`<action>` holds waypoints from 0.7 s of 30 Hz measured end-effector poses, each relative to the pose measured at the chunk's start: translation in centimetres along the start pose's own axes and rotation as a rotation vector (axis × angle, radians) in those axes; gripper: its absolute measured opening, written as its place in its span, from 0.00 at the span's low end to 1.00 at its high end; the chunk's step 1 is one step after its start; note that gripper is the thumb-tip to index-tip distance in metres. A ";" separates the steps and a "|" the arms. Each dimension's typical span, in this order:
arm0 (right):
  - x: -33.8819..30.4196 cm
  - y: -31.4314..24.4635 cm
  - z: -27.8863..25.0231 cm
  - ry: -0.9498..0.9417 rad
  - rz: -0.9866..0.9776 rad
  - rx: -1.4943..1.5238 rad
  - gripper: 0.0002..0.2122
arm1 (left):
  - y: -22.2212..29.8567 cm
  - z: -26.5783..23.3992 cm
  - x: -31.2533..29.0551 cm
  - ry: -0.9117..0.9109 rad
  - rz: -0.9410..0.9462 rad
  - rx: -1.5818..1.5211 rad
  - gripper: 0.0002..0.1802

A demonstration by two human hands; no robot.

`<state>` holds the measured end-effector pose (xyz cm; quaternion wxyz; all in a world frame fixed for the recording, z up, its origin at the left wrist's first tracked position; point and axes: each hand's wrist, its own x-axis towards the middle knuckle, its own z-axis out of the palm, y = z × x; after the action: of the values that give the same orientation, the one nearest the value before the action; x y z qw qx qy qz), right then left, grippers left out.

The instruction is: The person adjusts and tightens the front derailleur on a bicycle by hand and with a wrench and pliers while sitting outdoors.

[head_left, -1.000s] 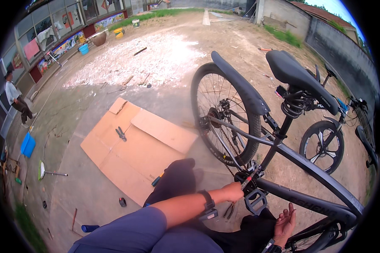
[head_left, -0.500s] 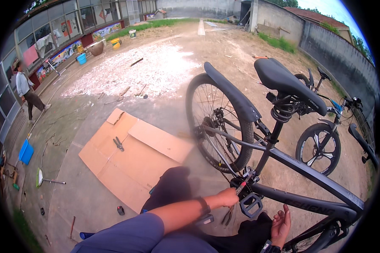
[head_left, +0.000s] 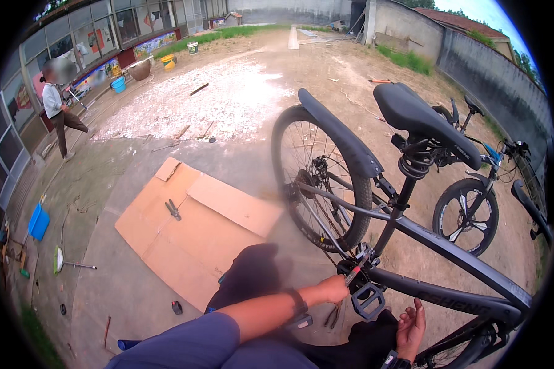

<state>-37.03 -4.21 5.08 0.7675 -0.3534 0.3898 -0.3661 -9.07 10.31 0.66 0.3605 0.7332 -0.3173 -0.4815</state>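
Observation:
A dark grey bicycle (head_left: 455,252) stands in front of me, its rear wheel to the far left and its saddle (head_left: 412,117) high up. My left hand (head_left: 332,289) is closed around a slim metal tool with a red section (head_left: 354,272); its exact kind is unclear. The tool's far end reaches the crank area, just above the black pedal (head_left: 369,301). My right hand (head_left: 410,329) rests palm up below the frame tube, fingers loosely apart and holding nothing. Below my left hand, dark pliers (head_left: 333,316) show near the ground.
Flattened cardboard (head_left: 197,246) lies at left with another pair of pliers (head_left: 173,210) on it. A second bicycle (head_left: 468,215) stands at right. A person (head_left: 58,114) walks at far left, near a blue dustpan (head_left: 39,222) and a broom (head_left: 58,259).
The person at the far left has walked a little to the right. My hands and the tool stay almost where they were; the bicycle's saddle has shifted slightly in the view.

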 end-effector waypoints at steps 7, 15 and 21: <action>1.1 0.5 -0.4 0.041 0.005 -0.035 0.20 | -1.3 0.3 1.2 0.002 -0.001 0.027 0.12; 1.1 0.7 -0.7 0.043 0.002 -0.041 0.20 | -2.0 0.8 1.7 0.010 0.013 -0.005 0.11; -1.2 -0.8 1.4 0.038 0.040 -0.068 0.21 | -2.4 0.4 2.3 -0.122 -0.026 0.066 0.16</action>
<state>-36.58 -3.27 6.75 0.7546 -0.3646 0.4236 -0.3439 -8.41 9.63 -2.56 0.3100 0.7181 -0.3450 -0.5189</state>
